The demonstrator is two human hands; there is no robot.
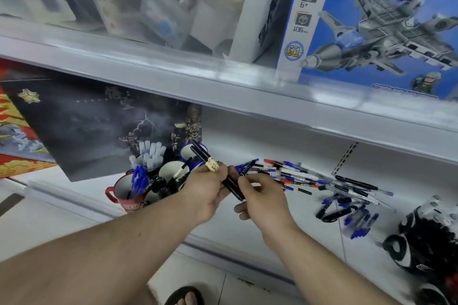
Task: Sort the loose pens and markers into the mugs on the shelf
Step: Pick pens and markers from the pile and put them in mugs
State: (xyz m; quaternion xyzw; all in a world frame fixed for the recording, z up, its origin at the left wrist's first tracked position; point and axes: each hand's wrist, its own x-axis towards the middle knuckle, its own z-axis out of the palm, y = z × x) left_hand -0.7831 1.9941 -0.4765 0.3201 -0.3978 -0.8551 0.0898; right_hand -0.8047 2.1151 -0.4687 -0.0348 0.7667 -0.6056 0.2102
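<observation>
Mid-sort, my left hand (pixel 207 187) gripped a bundle of black markers (pixel 218 171) while my right hand (pixel 262 195) pinched one more, and next they needed dropping into the mugs (pixel 171 171) just left, the loose pens (pixel 322 183) lying right on the shelf (pixel 247 225).

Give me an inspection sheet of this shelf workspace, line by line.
Surface: white lower shelf, white tiled floor below.
Job's things: black markers bundled in both hands; loose blue, red and black pens scattered to the right; red enamel mug holding blue pens; white mug; blue mug.
Clutter: black-and-white toy far right.
Grippers: left hand grips the markers; right hand pinches them.
Cables: nothing seen.
Surroundings: blue jet-fighter box on the upper shelf; dark poster box behind the mugs.
</observation>
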